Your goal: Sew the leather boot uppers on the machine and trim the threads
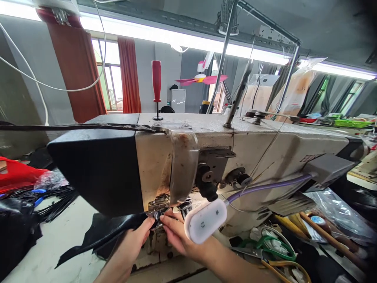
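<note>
Positioning step at sewing machine (206,157) needle: left hand (132,245) and right hand (179,236), each grip pinched on black strip (112,230) near tabletop (59,243) front edge; next, probably precise alignment.

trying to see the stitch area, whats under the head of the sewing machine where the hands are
Under the sewing machine head, the left hand and right hand pinch black material at the metal presser foot. The white lamp and the fingers cover the needle and plate.
</note>
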Available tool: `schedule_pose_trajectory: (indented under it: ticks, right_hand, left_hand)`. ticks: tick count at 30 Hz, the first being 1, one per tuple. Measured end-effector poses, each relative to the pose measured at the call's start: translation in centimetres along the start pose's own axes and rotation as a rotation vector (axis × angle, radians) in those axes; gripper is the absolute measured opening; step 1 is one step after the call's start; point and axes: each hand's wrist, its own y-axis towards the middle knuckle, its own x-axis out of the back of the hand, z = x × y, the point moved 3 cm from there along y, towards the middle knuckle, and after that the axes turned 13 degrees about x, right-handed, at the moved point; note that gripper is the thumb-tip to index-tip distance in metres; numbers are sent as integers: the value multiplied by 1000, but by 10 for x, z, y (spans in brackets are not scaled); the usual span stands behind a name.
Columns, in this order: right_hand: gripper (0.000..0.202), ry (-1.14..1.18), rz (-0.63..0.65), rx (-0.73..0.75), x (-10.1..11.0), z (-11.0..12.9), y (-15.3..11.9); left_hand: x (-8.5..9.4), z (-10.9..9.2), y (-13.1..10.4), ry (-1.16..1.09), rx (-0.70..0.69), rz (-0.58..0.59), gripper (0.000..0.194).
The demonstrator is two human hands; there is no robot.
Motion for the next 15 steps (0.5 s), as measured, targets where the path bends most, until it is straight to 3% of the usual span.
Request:
schedule_pose_trajectory:
  ticks: [2,6,10,13,15]
  right_hand:
    - [43,48,11,-36,-4,-2,-3]
    - [48,49,-77,-66,-11,-3,-10]
    - [50,-16,-56,-65,-16,0,-9]
    - [42,-25,42,-68,-1,6,-3]
    - [33,-31,120,-64,27,8,-2]
  left_hand:
    - [-1,1,1,17,39,5,40]
    - [-5,-7,-3,51,-48,13,34]
    - [-5,-8,-2,-4,-73,34,29]
    - [-2,-1,7,-60,-35,-26,37]
    - [-1,3,11,-105,-28,0,45]
